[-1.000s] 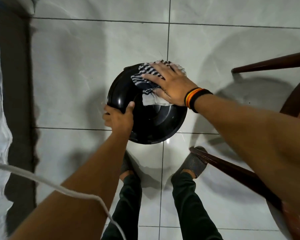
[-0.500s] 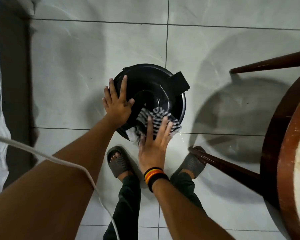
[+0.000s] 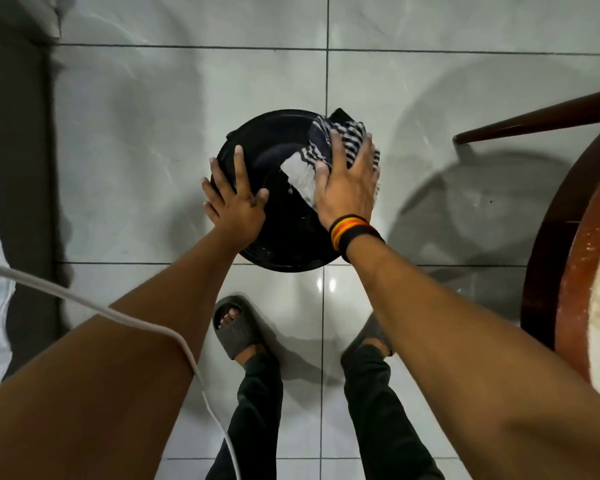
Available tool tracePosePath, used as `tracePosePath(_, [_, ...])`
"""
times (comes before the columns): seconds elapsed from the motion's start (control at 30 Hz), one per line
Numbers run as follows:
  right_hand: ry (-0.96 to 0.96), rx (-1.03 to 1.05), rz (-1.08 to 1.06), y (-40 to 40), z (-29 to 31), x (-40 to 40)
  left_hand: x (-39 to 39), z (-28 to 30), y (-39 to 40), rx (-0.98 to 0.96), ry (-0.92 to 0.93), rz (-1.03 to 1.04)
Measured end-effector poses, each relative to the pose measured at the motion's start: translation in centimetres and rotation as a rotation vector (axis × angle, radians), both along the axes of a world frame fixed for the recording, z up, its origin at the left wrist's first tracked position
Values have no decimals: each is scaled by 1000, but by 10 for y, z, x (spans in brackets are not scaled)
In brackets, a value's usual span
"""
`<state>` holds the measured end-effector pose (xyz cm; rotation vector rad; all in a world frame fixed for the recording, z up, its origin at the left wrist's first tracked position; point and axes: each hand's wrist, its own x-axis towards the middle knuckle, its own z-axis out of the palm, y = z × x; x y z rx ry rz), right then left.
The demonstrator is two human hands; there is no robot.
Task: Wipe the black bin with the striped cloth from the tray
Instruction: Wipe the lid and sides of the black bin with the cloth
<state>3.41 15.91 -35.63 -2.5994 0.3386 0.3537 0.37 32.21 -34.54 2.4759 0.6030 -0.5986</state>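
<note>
Two hands are working on the black bin (image 3: 284, 216), which is standing on the tiled floor (image 3: 125, 150) just ahead of the person's feet. The right hand (image 3: 349, 188) is pressing the striped cloth (image 3: 329, 147) flat against the far right part of the bin's top, fingers spread over the fabric rather than curled around it. The left hand (image 3: 234, 199) is lying open on the near left rim, fingers splayed, seemingly steadying the bin. Wiping is under way, judging by this; how much of the top has been covered cannot be told, and the sides are probably still waiting. No tray is showing. Open floor is lying to the left and beyond the bin. To the right, a wooden table leg (image 3: 534, 119) and the round tabletop (image 3: 568, 258) edge are standing near, limiting elbow room.
</note>
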Motion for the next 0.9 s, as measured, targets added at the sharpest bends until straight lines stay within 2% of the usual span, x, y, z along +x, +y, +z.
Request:
tracePosePath(0.1, [51,-49,97,2,5,24,0,-1,-7,88,-40,43])
tracePosePath(0.23, [61,-148,451,33,12,56,-1,-7,-12,156,-53,52])
tracePosePath(0.33, [-7,-116,528,31,11,56,0,-5,-13,104,-44,82])
tracePosePath(0.4, [-69,-78,374,12,3,40,1,-4,-12,58,-50,94])
tracePosePath(0.5, [-64,119,-88,-6,-6,2,0,-6,-9,25,-38,89])
tracePosePath(0.57, [-25,222,-290,-4,-7,-26,1,-4,-10,17,-5,92])
tracePosePath(0.77, [102,426,-535,49,8,-126,2,-5,-7,5,3,62])
tracePosePath(0.9, [58,470,-542,42,4,-115,1,-4,-8,14,-4,61])
